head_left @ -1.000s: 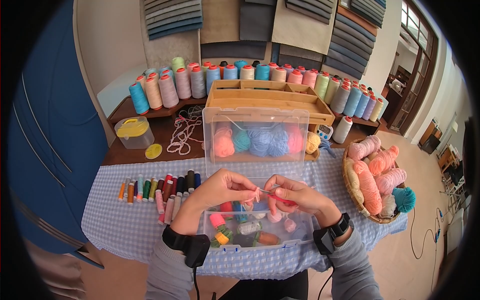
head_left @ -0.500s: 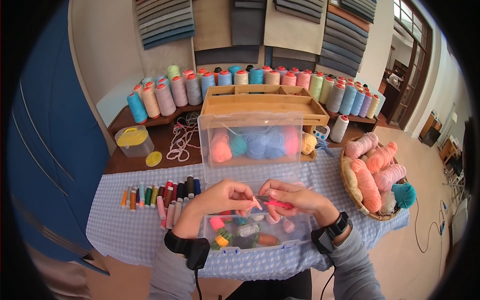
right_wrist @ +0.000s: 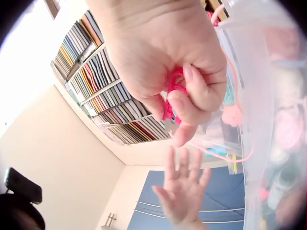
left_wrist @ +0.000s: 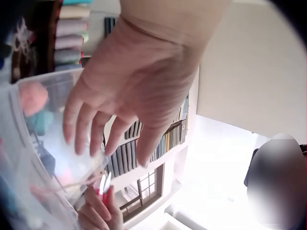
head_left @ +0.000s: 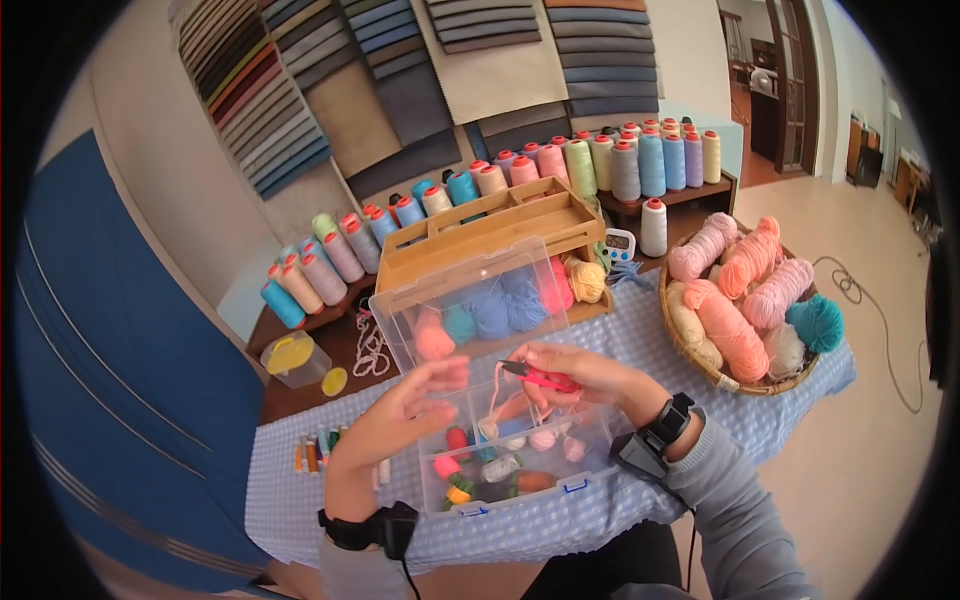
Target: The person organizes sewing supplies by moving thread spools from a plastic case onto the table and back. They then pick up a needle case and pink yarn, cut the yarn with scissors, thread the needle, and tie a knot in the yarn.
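Observation:
My right hand [head_left: 590,375] grips small scissors with pink-red handles [head_left: 548,380], their dark blades pointing left. In the right wrist view the fingers curl through the handle loops [right_wrist: 175,79]. A pink yarn strand [head_left: 495,392] hangs by the blades and runs down toward the clear plastic box [head_left: 425,485]. My left hand [head_left: 400,415] is raised over the box's left side, fingers spread and nothing in them; the left wrist view shows its bare palm [left_wrist: 139,72]. Small thread spools and yarn balls [head_left: 543,439] lie in the box's compartments.
Behind the box stands its clear raised lid [head_left: 400,325], with a wooden organizer [head_left: 480,235] beyond. At right sits a wicker basket [head_left: 722,382] of yarn skeins. Thread cones [head_left: 625,170] line the back shelf. Several small spools [head_left: 312,458] lie left on the checked cloth [head_left: 285,510].
My left hand has let go of the pink yarn, moved left and spread its fingers. The scissors stay in my right hand. The head view has turned right and tilted.

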`<action>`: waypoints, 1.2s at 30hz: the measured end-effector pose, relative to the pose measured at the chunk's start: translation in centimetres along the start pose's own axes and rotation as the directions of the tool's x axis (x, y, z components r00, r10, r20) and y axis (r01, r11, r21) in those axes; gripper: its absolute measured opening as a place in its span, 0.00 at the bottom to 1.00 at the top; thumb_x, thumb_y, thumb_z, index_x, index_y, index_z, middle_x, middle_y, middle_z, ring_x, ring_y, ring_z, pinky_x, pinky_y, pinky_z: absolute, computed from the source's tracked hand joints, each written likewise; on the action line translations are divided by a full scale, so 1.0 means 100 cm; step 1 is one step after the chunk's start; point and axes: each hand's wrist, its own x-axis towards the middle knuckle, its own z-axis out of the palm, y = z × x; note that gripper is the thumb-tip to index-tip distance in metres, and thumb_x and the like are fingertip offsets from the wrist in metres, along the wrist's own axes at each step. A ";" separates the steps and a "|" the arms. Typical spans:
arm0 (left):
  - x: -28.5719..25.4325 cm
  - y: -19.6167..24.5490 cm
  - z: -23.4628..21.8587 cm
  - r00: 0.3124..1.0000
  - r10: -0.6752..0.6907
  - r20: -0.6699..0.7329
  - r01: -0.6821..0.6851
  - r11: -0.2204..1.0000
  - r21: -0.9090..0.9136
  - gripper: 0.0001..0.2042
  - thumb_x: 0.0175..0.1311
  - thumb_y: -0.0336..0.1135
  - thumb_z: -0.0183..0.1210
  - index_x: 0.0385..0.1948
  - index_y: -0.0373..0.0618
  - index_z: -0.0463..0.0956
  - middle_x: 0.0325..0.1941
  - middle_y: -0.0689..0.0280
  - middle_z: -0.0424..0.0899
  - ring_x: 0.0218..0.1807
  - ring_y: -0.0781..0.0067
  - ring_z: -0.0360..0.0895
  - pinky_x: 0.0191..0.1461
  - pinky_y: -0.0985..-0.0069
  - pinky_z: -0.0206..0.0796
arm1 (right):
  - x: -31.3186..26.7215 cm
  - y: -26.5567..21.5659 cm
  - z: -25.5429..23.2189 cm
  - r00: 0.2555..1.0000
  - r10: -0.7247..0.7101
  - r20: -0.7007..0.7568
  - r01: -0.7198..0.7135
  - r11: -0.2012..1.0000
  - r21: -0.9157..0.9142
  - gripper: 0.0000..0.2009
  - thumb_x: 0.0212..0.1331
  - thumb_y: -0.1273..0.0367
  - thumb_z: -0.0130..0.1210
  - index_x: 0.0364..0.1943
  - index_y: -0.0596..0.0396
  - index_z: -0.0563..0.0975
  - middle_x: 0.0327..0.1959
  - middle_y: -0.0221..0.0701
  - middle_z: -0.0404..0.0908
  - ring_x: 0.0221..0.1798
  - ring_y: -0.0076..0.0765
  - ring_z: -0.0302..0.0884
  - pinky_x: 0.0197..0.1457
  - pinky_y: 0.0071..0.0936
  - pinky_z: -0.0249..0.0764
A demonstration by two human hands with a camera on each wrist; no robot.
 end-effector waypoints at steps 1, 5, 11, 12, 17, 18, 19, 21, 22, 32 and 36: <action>0.005 0.002 0.007 0.994 0.079 -0.077 -0.088 0.990 -0.112 0.25 0.59 0.35 0.55 0.58 0.42 0.58 0.58 0.62 0.63 0.59 0.70 0.62 0.59 0.72 0.56 | -0.002 -0.005 0.001 1.000 0.002 -0.021 -0.001 1.000 0.014 0.20 0.66 0.56 0.36 0.51 0.57 0.62 0.19 0.30 0.71 0.11 0.13 0.54 0.14 0.10 0.53; 0.044 0.000 0.033 0.936 -0.032 -0.351 -0.083 0.948 -0.308 0.20 0.62 0.35 0.52 0.55 0.46 0.61 0.54 0.66 0.66 0.56 0.74 0.65 0.57 0.75 0.56 | -0.007 -0.014 -0.004 0.997 -0.047 -0.056 0.048 0.999 0.002 0.19 0.66 0.56 0.36 0.54 0.53 0.63 0.17 0.27 0.69 0.10 0.12 0.51 0.13 0.10 0.50; 0.097 -0.019 0.049 0.947 -0.066 -0.314 -0.085 0.891 -0.445 0.16 0.63 0.42 0.49 0.50 0.48 0.67 0.49 0.69 0.70 0.50 0.78 0.66 0.51 0.78 0.57 | -0.006 -0.010 -0.028 0.990 -0.117 -0.077 0.124 0.988 0.097 0.18 0.66 0.55 0.34 0.50 0.51 0.65 0.10 0.19 0.57 0.09 0.12 0.45 0.10 0.12 0.41; 0.102 -0.018 0.051 0.955 -0.045 -0.294 -0.066 0.932 -0.356 0.17 0.64 0.45 0.48 0.50 0.49 0.67 0.48 0.70 0.70 0.49 0.80 0.66 0.50 0.79 0.57 | -0.008 -0.012 -0.029 0.989 -0.117 -0.088 0.126 0.986 0.112 0.18 0.66 0.55 0.33 0.47 0.51 0.67 0.09 0.18 0.53 0.09 0.12 0.44 0.10 0.12 0.40; 0.124 -0.018 0.059 0.996 -0.026 -0.089 0.000 0.962 -0.274 0.18 0.65 0.48 0.46 0.51 0.51 0.67 0.42 0.74 0.69 0.44 0.85 0.64 0.45 0.83 0.55 | -0.011 -0.013 -0.036 0.986 -0.099 -0.134 0.126 0.969 0.215 0.20 0.65 0.52 0.33 0.31 0.52 0.68 0.08 0.17 0.51 0.09 0.13 0.43 0.11 0.14 0.38; 0.127 -0.017 0.061 0.998 0.040 -0.044 -0.050 0.965 -0.257 0.18 0.65 0.48 0.46 0.53 0.52 0.66 0.41 0.76 0.68 0.41 0.87 0.64 0.44 0.84 0.54 | -0.011 -0.012 -0.039 0.990 -0.077 -0.117 0.102 0.971 0.218 0.22 0.65 0.50 0.33 0.21 0.51 0.66 0.08 0.17 0.50 0.08 0.12 0.42 0.11 0.14 0.38; 0.130 -0.017 0.063 0.998 0.043 -0.039 -0.051 0.966 -0.253 0.18 0.65 0.48 0.46 0.53 0.52 0.66 0.41 0.76 0.68 0.41 0.87 0.64 0.44 0.84 0.54 | -0.010 -0.011 -0.043 0.989 -0.084 -0.120 0.108 0.970 0.217 0.22 0.65 0.50 0.33 0.21 0.51 0.66 0.08 0.17 0.50 0.08 0.12 0.42 0.11 0.14 0.38; 0.135 -0.023 0.066 0.989 0.114 -0.096 -0.142 0.922 -0.360 0.21 0.65 0.47 0.47 0.57 0.53 0.62 0.39 0.77 0.67 0.38 0.88 0.63 0.41 0.85 0.54 | -0.009 -0.008 -0.049 0.994 -0.091 -0.066 0.105 0.965 0.241 0.24 0.62 0.47 0.35 0.22 0.52 0.66 0.08 0.15 0.50 0.08 0.12 0.42 0.10 0.13 0.38; 0.136 -0.025 0.066 0.989 0.117 -0.090 -0.142 0.923 -0.358 0.21 0.65 0.47 0.47 0.57 0.53 0.62 0.39 0.77 0.67 0.38 0.88 0.63 0.41 0.85 0.54 | -0.010 -0.008 -0.050 0.993 -0.096 -0.070 0.110 0.964 0.240 0.24 0.62 0.47 0.35 0.22 0.52 0.66 0.08 0.15 0.50 0.08 0.12 0.42 0.10 0.13 0.38; 0.126 -0.037 0.046 0.995 0.069 -0.075 -0.090 0.938 -0.335 0.24 0.64 0.47 0.48 0.60 0.52 0.58 0.36 0.71 0.69 0.34 0.82 0.68 0.40 0.82 0.60 | -0.009 -0.011 -0.037 0.987 -0.080 -0.139 0.102 0.982 0.156 0.23 0.64 0.49 0.33 0.20 0.49 0.65 0.08 0.15 0.50 0.08 0.11 0.42 0.10 0.13 0.37; 0.120 -0.037 0.046 0.986 0.160 -0.057 -0.169 0.931 -0.322 0.23 0.64 0.45 0.48 0.60 0.50 0.59 0.28 0.70 0.69 0.31 0.81 0.67 0.38 0.84 0.60 | -0.005 -0.005 -0.040 0.989 -0.064 -0.131 0.083 0.986 0.147 0.23 0.64 0.49 0.34 0.15 0.46 0.62 0.08 0.15 0.50 0.08 0.11 0.42 0.10 0.13 0.37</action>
